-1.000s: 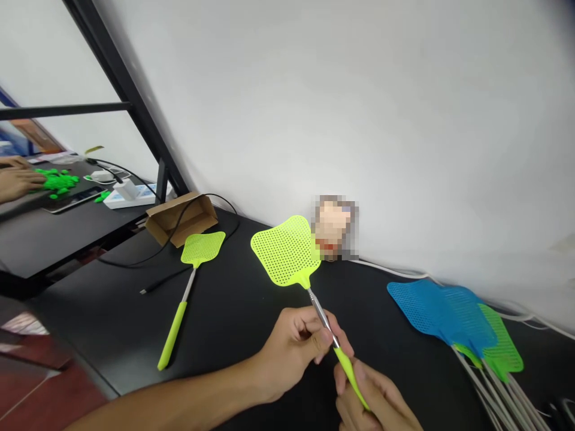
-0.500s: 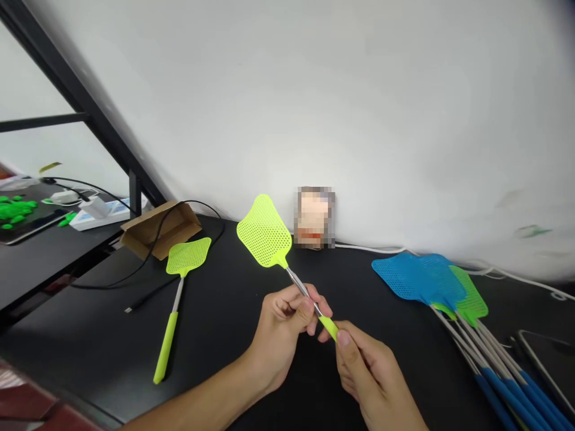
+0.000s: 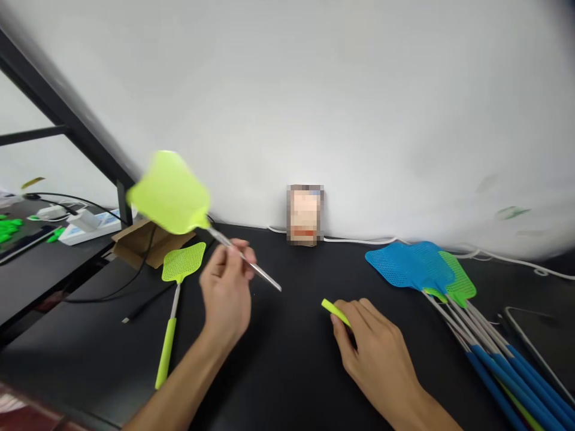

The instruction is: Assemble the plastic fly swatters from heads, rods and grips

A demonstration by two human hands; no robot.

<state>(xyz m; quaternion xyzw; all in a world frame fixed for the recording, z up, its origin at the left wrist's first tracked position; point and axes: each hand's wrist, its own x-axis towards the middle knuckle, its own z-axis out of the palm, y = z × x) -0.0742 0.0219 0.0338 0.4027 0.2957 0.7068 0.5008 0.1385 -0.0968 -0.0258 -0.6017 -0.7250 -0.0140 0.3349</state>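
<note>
My left hand (image 3: 228, 287) is closed on the metal rod of a yellow-green fly swatter (image 3: 173, 194), whose mesh head is blurred and tilts up to the left. The rod's bare lower end points down to the right. In my right hand (image 3: 380, 353) is a yellow-green handle sleeve (image 3: 336, 312), apart from the rod; only its front end shows past my fingers. Left of my hands, a second yellow-green fly swatter (image 3: 183, 263) lies on the black table with its handle on. On the right rests a stack of blue and green fly swatters (image 3: 411, 266).
An open cardboard box (image 3: 146, 242) and a black cable (image 3: 105, 296) lie at the left, near a white power strip (image 3: 96, 227). A pixelated upright item (image 3: 305, 215) leans on the wall. A phone-like device (image 3: 539, 341) sits at the right edge.
The rod has come out of the handle sleeve. My left hand moved left and up with the swatter head and rod, while my right hand kept the sleeve and turned palm down.
</note>
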